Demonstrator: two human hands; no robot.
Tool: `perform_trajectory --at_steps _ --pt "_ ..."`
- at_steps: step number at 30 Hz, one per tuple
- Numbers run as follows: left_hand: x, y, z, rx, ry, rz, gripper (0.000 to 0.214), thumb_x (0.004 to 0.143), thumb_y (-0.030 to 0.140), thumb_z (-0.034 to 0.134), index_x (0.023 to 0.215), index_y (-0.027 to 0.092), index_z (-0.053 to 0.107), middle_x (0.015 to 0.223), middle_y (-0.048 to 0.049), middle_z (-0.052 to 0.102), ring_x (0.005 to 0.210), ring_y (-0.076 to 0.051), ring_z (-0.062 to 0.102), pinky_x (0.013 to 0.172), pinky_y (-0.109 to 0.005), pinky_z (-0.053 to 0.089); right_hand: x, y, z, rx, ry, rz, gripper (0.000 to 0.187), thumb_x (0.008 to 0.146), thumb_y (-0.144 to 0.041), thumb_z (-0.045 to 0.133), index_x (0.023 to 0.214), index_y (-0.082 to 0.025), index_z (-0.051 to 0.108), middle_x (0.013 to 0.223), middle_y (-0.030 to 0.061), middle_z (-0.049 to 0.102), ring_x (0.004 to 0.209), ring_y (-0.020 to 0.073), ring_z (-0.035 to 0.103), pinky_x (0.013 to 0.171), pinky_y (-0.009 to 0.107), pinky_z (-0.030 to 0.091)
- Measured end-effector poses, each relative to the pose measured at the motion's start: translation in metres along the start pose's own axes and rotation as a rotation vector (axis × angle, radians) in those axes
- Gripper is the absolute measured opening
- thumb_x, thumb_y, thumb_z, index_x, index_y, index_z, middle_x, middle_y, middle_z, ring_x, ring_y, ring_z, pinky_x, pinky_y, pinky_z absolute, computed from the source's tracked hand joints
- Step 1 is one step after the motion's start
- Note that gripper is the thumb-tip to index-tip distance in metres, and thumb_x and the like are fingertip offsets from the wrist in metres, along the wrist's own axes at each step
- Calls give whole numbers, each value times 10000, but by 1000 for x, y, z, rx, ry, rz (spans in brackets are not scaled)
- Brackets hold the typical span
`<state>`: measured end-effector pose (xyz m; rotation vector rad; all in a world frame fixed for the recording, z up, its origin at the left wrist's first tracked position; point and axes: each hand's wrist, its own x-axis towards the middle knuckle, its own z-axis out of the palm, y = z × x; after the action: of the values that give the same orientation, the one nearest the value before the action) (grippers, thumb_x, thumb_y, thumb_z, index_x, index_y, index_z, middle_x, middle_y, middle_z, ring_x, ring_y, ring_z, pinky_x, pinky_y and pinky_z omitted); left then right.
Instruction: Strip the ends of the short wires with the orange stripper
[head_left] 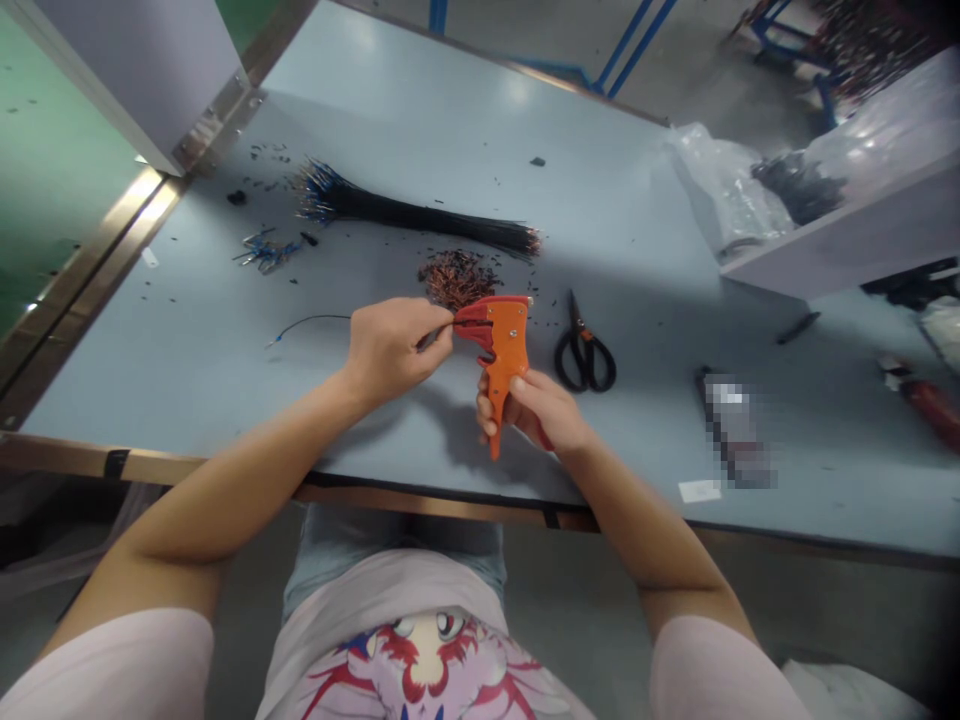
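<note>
My right hand (536,410) grips the handles of an orange wire stripper (501,345) held upright above the blue table (637,250). My left hand (394,345) is closed in a pinch on a thin black wire (311,322), feeding its end into the stripper's jaws; the wire trails left across the table. Just behind the tool lies a small heap of copper-coloured stripped scraps (457,277). Further back a long bundle of black wires (420,213) with blue ends lies across the table.
Black scissors (585,352) lie right of the stripper. A few blue-tipped wires (264,251) sit at the left. A plastic bag (724,190) and a grey shelf (847,215) stand at the right, with a dark marker (797,328) and a red object (934,408).
</note>
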<state>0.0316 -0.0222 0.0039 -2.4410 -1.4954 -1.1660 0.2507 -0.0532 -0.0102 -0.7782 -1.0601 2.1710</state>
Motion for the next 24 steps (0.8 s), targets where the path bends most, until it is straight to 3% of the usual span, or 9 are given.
perform_trajectory --at_steps 9,24 --pt "0 1 -1 13 -30 26 202 837 223 512 662 203 610 547 25 554 536 -106 482 541 -265 306 0 0 5 19 7 -7 335 846 -434 635 960 -132 543 749 26 581 585 135 570 535 337 547" --pt "-1 5 -3 9 26 61 229 830 208 504 609 194 561 507 37 497 498 -95 442 529 -258 304 -3 -3 10 -24 -2 -22 336 856 -454 615 931 -139 527 696 -3 537 535 113 542 484 309 544"
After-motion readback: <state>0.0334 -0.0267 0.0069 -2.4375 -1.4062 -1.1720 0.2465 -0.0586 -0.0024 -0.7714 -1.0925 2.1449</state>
